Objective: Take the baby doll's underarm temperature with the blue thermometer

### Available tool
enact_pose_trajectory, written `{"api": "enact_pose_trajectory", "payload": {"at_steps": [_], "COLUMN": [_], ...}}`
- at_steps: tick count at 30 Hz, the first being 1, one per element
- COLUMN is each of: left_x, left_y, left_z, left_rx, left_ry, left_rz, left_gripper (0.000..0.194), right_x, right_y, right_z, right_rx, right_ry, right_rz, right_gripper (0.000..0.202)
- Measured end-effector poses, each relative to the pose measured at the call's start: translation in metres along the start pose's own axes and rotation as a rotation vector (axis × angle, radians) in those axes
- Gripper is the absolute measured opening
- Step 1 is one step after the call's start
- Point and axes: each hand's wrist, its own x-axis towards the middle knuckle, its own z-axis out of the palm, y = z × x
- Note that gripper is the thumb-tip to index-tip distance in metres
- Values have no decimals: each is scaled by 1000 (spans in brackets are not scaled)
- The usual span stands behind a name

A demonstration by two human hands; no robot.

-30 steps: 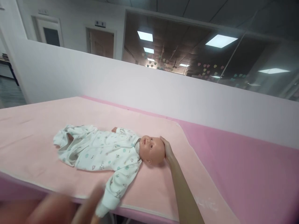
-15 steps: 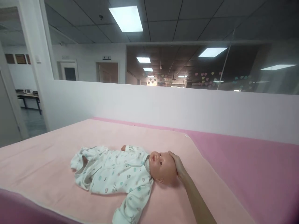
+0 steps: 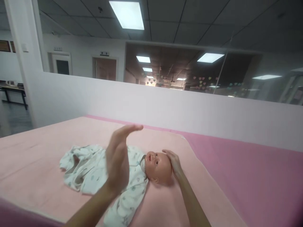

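Note:
A baby doll (image 3: 159,167) lies on its back on the pink sheet, its bare head toward the right and its face turned up. It wears a white sleepsuit (image 3: 136,183) with small green and grey prints; the empty-looking legs lie crumpled at the left. Over the doll's chest my left hand (image 3: 118,157) is raised, fingers stretched out, slightly blurred and holding nothing. It hides part of the sleepsuit. My right hand (image 3: 174,160) rests against the crown of the doll's head, fingers laid along it rather than wrapped round.
The pink sheet (image 3: 47,151) covers a padded surface with a darker pink border (image 3: 236,154) at the right. Behind it runs a low white wall (image 3: 165,107) with glass above. A doorway and a table (image 3: 11,90) are at the far left.
My left hand has come into view from below and now stands above the doll's chest. My right hand stays at the doll's head. The view has shifted slightly.

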Motion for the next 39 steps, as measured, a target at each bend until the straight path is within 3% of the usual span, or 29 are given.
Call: {"api": "enact_pose_trajectory", "payload": {"at_steps": [3, 4, 5, 7, 10, 12, 17, 21, 23, 27, 32, 39], "left_x": [25, 28, 28, 20, 4, -2, -3, -1, 0, 0, 0, -1], "left_y": [-40, -57, -74, -104, -129, -133, -133, -138, -139, -137, -136, -139], "left_z": [-48, -55, -58, -59, -57, -59, -65, -64, -64, -64, -63, -64], "left_rx": [233, 356, 449, 585, 709, 776, 882, 835, 806, 773, 758, 737], "left_ry": [-53, -175, -305, -454, -660, -719, -715, -736, -782, -819, -791, -786], "left_rz": [-30, -65, -113, -214, -348, -380, -344, -254, -272, -411, -405, -424], "left_gripper": [37, 36, 36, 37, 36, 37, 44, 42, 44, 46, 42, 42], "right_x": [3, 4, 4, 3, 1, 1, 4, 2, 1, -1, -3, -2], "right_y": [-2, -2, -2, -2, 1, 3, 5, 3, 2, 0, 0, 1], "right_z": [-5, -6, -7, -5, -1, 1, -3, -2, 0, 2, 3, 3], "right_rx": [57, 71, 74, 46, 16, 30, 61, 54, 49, 55, 74, 58], "right_ry": [40, 40, 31, -37, -160, -145, 15, -114, -175, -99, -231, -165], "right_rz": [14, 20, 26, 45, 124, 147, 112, 187, 227, 164, 239, 212], "right_gripper": [33, 34, 35, 36, 38, 39, 35, 36, 39, 41, 41, 44]}}
